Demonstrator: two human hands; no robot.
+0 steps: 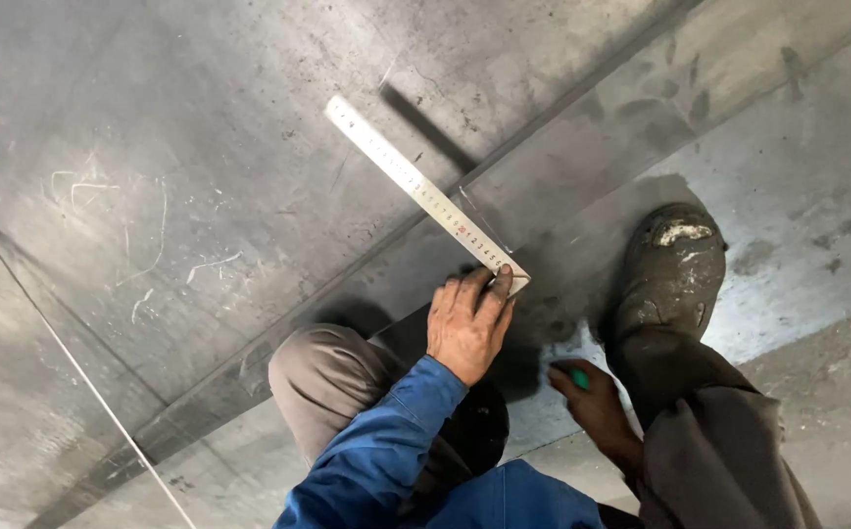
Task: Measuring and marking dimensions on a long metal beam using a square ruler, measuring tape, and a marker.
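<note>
A steel ruler (415, 186) lies slanted across a dark metal sheet (200, 176), its near end at the sheet's lower edge. My left hand (466, 318), in a blue sleeve, presses fingertips down on that near end. Lower right, my right hand (592, 402) is closed around a small green marker (578, 377) just above the floor, beside my shoe. I crouch, left knee (322, 377) by the sheet's edge.
My dirty work shoe (668, 269) stands on a second grey metal plate (798, 186) to the right. White scratch marks (131, 211) cover the sheet's left part. A thin white line (72, 362) runs diagonally at lower left. Concrete floor (837, 392) shows at lower right.
</note>
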